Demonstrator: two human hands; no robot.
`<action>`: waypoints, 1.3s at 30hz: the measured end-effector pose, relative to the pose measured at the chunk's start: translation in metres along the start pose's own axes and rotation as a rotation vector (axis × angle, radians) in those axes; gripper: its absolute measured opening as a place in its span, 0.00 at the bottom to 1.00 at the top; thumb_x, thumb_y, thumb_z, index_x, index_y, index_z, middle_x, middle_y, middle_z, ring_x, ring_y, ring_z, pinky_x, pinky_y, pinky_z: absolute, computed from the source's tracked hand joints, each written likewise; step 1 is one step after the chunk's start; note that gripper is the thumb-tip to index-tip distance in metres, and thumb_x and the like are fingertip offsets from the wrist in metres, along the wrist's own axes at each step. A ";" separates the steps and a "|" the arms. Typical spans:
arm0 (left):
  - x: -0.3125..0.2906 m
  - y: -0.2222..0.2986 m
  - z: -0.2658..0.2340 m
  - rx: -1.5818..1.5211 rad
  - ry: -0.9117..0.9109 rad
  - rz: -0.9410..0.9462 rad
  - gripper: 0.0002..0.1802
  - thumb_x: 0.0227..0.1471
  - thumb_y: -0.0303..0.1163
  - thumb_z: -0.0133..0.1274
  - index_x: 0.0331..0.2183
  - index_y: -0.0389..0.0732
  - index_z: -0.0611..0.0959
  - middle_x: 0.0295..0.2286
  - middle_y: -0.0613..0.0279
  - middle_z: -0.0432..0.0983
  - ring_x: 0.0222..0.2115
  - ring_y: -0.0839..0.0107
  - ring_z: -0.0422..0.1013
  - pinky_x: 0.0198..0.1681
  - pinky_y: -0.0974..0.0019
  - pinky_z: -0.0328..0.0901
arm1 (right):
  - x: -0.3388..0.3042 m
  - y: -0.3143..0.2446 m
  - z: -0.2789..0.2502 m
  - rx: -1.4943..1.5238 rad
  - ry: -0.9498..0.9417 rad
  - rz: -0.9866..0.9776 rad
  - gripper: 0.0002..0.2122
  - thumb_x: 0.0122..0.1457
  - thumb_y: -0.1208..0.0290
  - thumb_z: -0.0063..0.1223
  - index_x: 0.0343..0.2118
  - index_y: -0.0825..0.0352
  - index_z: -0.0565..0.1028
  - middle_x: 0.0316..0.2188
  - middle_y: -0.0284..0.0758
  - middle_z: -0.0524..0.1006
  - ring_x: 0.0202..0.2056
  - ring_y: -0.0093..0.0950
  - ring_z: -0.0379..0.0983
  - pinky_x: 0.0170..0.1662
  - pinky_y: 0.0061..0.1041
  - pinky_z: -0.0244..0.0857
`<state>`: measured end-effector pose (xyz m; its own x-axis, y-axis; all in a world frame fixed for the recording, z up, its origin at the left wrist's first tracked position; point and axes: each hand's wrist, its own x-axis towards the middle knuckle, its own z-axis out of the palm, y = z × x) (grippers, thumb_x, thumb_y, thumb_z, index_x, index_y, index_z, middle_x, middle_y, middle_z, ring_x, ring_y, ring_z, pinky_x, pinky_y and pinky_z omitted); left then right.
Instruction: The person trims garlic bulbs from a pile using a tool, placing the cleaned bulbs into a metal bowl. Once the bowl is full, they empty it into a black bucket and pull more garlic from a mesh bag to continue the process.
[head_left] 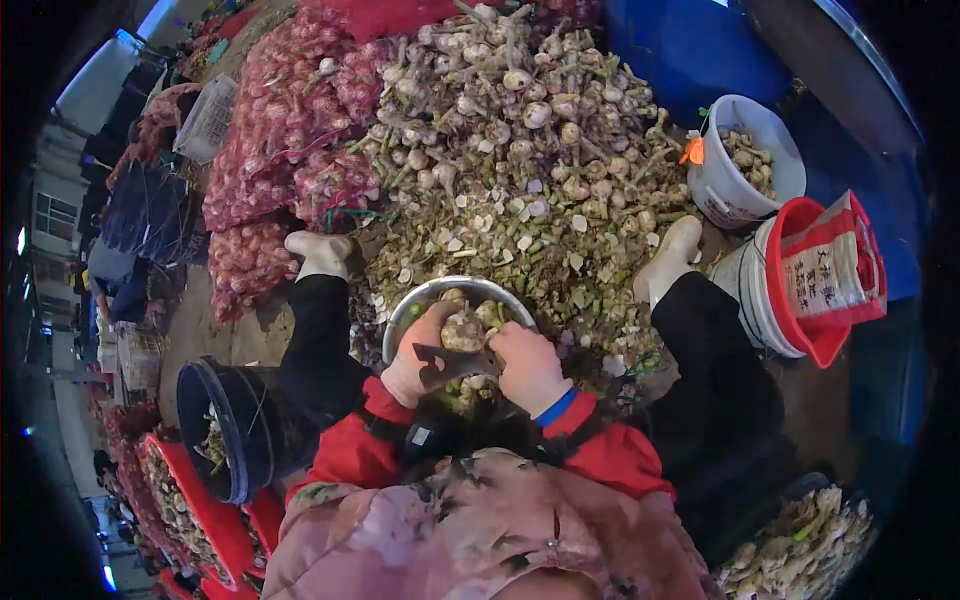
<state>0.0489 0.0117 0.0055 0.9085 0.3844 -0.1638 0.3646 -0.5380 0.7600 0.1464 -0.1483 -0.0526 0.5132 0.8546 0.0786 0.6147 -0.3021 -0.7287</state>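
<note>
A round metal bowl [392,322] sits in front of me between my legs, with garlic bulbs in it. Above the bowl, my left hand [408,368], in a pale glove, is closed around a garlic bulb [462,332]. My right hand [530,368], also gloved, is closed on the right end of a dark, flat metal blade [445,364]. The blade lies across, just below the bulb, and overlaps the left hand. Its handle is hidden by the right fingers.
Ahead rises a large heap of garlic [520,120], with trimmings [500,240] scattered before it. Red mesh sacks [275,140] stand left. A black bucket [240,430] is near left. A white bucket [715,170] and a red basin [790,235] are right.
</note>
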 end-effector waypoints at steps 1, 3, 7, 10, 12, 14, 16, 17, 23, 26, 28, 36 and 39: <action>-0.005 -0.004 0.001 0.003 -0.001 0.000 0.47 0.29 0.47 0.73 0.48 0.32 0.71 0.42 0.49 0.73 0.44 0.57 0.71 0.50 0.62 0.64 | -0.003 -0.003 0.001 0.002 0.002 0.000 0.07 0.46 0.75 0.50 0.30 0.61 0.75 0.29 0.39 0.72 0.34 0.43 0.72 0.35 0.42 0.66; -0.008 -0.007 0.003 0.115 0.056 0.037 0.48 0.29 0.47 0.72 0.49 0.32 0.70 0.43 0.48 0.72 0.45 0.55 0.70 0.50 0.61 0.64 | -0.005 -0.007 0.000 -0.047 0.066 -0.016 0.06 0.46 0.75 0.51 0.29 0.61 0.75 0.29 0.38 0.72 0.34 0.42 0.72 0.35 0.42 0.66; -0.016 -0.016 0.006 0.005 0.077 0.092 0.48 0.28 0.46 0.72 0.49 0.32 0.69 0.42 0.47 0.72 0.46 0.55 0.70 0.50 0.61 0.63 | -0.007 -0.012 -0.005 -0.074 0.046 -0.032 0.06 0.46 0.74 0.51 0.29 0.61 0.75 0.29 0.38 0.73 0.34 0.42 0.73 0.35 0.41 0.67; -0.018 -0.018 0.003 0.052 0.051 0.179 0.48 0.29 0.45 0.72 0.49 0.32 0.69 0.41 0.48 0.73 0.45 0.54 0.70 0.50 0.60 0.64 | -0.007 -0.008 0.000 -0.071 0.005 -0.021 0.07 0.46 0.74 0.51 0.30 0.61 0.75 0.30 0.38 0.73 0.34 0.42 0.73 0.36 0.41 0.67; -0.018 -0.011 0.003 -0.022 0.015 0.060 0.46 0.29 0.44 0.71 0.49 0.34 0.70 0.40 0.50 0.73 0.44 0.53 0.71 0.49 0.60 0.65 | -0.007 -0.005 0.007 -0.034 0.023 -0.013 0.06 0.47 0.74 0.50 0.29 0.62 0.74 0.31 0.39 0.73 0.34 0.42 0.73 0.36 0.41 0.67; -0.022 -0.012 0.010 -0.041 0.054 0.112 0.45 0.28 0.43 0.71 0.48 0.35 0.70 0.40 0.50 0.73 0.43 0.54 0.71 0.48 0.60 0.65 | -0.006 0.000 0.011 -0.023 0.057 -0.023 0.06 0.47 0.75 0.50 0.29 0.62 0.74 0.31 0.40 0.73 0.34 0.43 0.73 0.36 0.41 0.67; -0.030 -0.014 0.012 0.033 0.139 0.141 0.43 0.28 0.42 0.71 0.47 0.37 0.72 0.39 0.51 0.73 0.41 0.55 0.72 0.47 0.60 0.65 | -0.002 0.000 0.016 -0.005 0.089 -0.040 0.06 0.47 0.75 0.49 0.29 0.63 0.74 0.30 0.40 0.72 0.34 0.44 0.73 0.36 0.41 0.67; -0.034 -0.021 0.010 0.042 0.146 0.133 0.43 0.28 0.42 0.71 0.47 0.37 0.72 0.39 0.51 0.73 0.41 0.55 0.72 0.47 0.60 0.65 | 0.000 -0.002 0.019 0.015 0.053 -0.024 0.07 0.48 0.75 0.49 0.31 0.63 0.74 0.32 0.41 0.73 0.36 0.44 0.73 0.38 0.42 0.67; -0.045 0.030 0.013 -0.260 0.194 0.126 0.40 0.25 0.27 0.69 0.46 0.38 0.72 0.39 0.59 0.74 0.41 0.68 0.71 0.47 0.66 0.65 | -0.003 0.100 0.011 0.424 0.345 0.710 0.10 0.50 0.71 0.56 0.32 0.71 0.76 0.31 0.49 0.78 0.34 0.42 0.76 0.37 0.34 0.68; -0.032 0.012 0.007 -0.506 0.309 -0.153 0.39 0.30 0.21 0.67 0.49 0.38 0.71 0.41 0.62 0.73 0.41 0.72 0.70 0.48 0.68 0.65 | 0.006 0.091 0.024 0.394 0.502 0.487 0.11 0.49 0.74 0.56 0.36 0.69 0.75 0.30 0.45 0.78 0.33 0.40 0.76 0.38 0.33 0.68; -0.024 -0.008 0.001 -0.795 0.384 -0.176 0.34 0.41 0.26 0.63 0.51 0.39 0.68 0.40 0.63 0.72 0.42 0.70 0.70 0.45 0.67 0.66 | 0.005 0.047 0.030 0.420 0.454 0.369 0.09 0.44 0.82 0.53 0.31 0.64 0.74 0.25 0.33 0.75 0.29 0.26 0.71 0.36 0.24 0.65; -0.030 -0.023 0.025 -1.747 0.241 -0.091 0.22 0.51 0.43 0.52 0.46 0.41 0.76 0.43 0.53 0.75 0.46 0.53 0.69 0.53 0.48 0.60 | 0.009 -0.013 0.021 0.733 0.323 -0.024 0.12 0.44 0.81 0.59 0.35 0.65 0.76 0.35 0.38 0.74 0.36 0.36 0.73 0.39 0.29 0.67; -0.027 -0.003 0.026 -1.636 0.321 -0.012 0.21 0.51 0.41 0.52 0.45 0.42 0.76 0.44 0.54 0.75 0.47 0.55 0.69 0.52 0.48 0.61 | 0.021 -0.016 0.024 0.695 0.423 -0.157 0.14 0.44 0.79 0.60 0.38 0.66 0.77 0.35 0.38 0.76 0.36 0.35 0.74 0.40 0.29 0.67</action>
<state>0.0287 -0.0165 -0.0092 0.7558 0.6223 -0.2039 -0.4019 0.6866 0.6059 0.1325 -0.1155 -0.0553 0.7199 0.5920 0.3623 0.2585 0.2558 -0.9315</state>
